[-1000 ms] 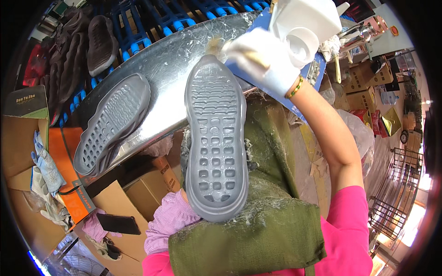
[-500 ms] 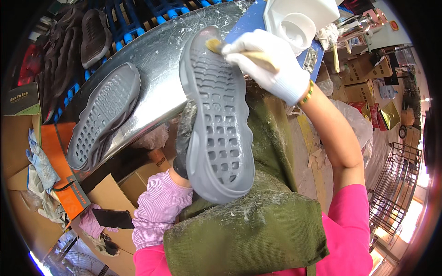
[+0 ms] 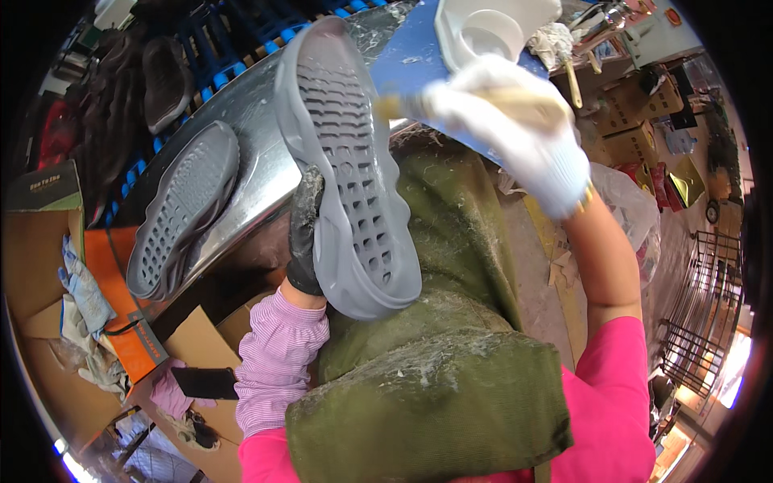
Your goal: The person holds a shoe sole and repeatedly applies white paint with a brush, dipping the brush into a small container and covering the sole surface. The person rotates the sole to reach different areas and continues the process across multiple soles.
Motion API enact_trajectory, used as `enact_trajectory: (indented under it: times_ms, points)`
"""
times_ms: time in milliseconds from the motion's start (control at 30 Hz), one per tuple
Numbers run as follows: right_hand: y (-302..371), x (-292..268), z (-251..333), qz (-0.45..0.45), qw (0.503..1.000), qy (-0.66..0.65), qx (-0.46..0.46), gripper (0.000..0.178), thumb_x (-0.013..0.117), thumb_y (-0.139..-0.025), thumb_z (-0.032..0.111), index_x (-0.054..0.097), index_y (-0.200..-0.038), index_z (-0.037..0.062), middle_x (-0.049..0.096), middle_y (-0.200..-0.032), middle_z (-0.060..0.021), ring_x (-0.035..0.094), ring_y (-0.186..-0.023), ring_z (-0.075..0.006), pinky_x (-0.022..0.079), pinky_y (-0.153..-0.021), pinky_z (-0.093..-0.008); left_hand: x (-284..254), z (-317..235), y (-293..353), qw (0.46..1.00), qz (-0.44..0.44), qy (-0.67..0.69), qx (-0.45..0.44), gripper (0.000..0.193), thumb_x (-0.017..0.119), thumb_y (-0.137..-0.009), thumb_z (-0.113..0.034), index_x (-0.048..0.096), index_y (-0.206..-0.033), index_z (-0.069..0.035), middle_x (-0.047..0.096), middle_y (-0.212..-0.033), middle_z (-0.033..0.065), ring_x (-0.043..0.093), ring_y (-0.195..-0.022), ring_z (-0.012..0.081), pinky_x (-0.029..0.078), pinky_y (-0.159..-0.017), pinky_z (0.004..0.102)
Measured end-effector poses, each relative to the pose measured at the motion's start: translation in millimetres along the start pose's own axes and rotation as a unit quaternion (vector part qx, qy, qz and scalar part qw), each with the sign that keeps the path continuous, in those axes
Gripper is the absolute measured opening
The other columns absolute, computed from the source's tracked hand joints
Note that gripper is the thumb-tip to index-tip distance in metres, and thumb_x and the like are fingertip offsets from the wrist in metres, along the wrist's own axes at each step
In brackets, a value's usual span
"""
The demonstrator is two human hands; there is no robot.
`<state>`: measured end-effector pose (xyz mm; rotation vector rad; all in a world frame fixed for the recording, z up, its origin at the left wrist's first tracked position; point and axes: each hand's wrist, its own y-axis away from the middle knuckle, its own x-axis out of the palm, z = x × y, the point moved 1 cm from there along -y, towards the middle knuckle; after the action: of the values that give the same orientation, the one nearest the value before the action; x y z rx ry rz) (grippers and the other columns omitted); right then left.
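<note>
A grey shoe sole (image 3: 354, 185), tilted with its hollow, gridded inside facing up, is held along its left edge by my left hand (image 3: 305, 233) in a black glove. Most of those fingers are hidden behind the sole. My right hand (image 3: 515, 121), in a white glove and smeared by motion, grips a brush (image 3: 523, 106) whose yellowish bristles are at the sole's right rim; whether they touch it I cannot tell. A second grey sole (image 3: 187, 205) lies on the metal table to the left.
The shiny metal table (image 3: 258, 173) curves across the left. A white container (image 3: 491, 32) stands on a blue board (image 3: 407, 56) at the back. Dark soles (image 3: 167, 80) rest on a blue rack, far left. Cardboard boxes (image 3: 632, 149) stand right; an orange box (image 3: 109, 262) is left.
My left hand has shifted the sole left and away from me. The brush in my right hand has moved from inside the toe end to the right rim, the hand swinging right.
</note>
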<state>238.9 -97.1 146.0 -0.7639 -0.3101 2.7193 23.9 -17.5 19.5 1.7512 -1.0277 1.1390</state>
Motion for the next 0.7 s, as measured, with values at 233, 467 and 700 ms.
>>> enact_trajectory:
  times_ms: [233,467,700]
  points:
    - [51.7,20.4,-5.1,-0.083,0.996,0.02,-0.008,0.009,0.066,-0.087,0.007,0.068,-0.094,0.0017,0.069,-0.087,-0.0048,0.064,-0.077,-0.0103,0.052,-0.069,-0.0261,3.1,-9.0,1.6,0.996,-0.021,-0.04,0.083,0.074,0.043,-0.093,-0.062,0.039,-0.144,-0.008,0.053,-0.133,0.0158,0.054,-0.118,0.0292,0.043,-0.104,0.0439]
    - [60.8,25.2,-5.5,-0.153,0.946,-0.17,0.228,0.009,0.066,-0.087,0.01,0.064,-0.08,0.0029,0.065,-0.073,-0.0032,0.059,-0.065,-0.0072,0.049,-0.061,-0.0225,-11.4,-7.6,3.8,0.967,-0.022,-0.147,0.207,0.071,0.043,-0.096,-0.055,0.03,-0.148,-0.009,0.047,-0.14,0.0141,0.048,-0.126,0.0318,0.039,-0.107,0.0472]
    - [77.9,5.4,-20.1,-0.067,0.97,-0.08,0.22,0.014,0.069,-0.086,0.015,0.064,-0.077,0.0044,0.066,-0.068,-0.0016,0.058,-0.057,-0.0054,0.046,-0.053,-0.0198,-108.8,18.2,17.6,0.989,0.018,0.026,0.146,0.043,0.042,-0.102,-0.03,0.043,-0.137,-0.005,0.053,-0.128,0.0122,0.053,-0.118,0.0265,0.043,-0.102,0.0418]
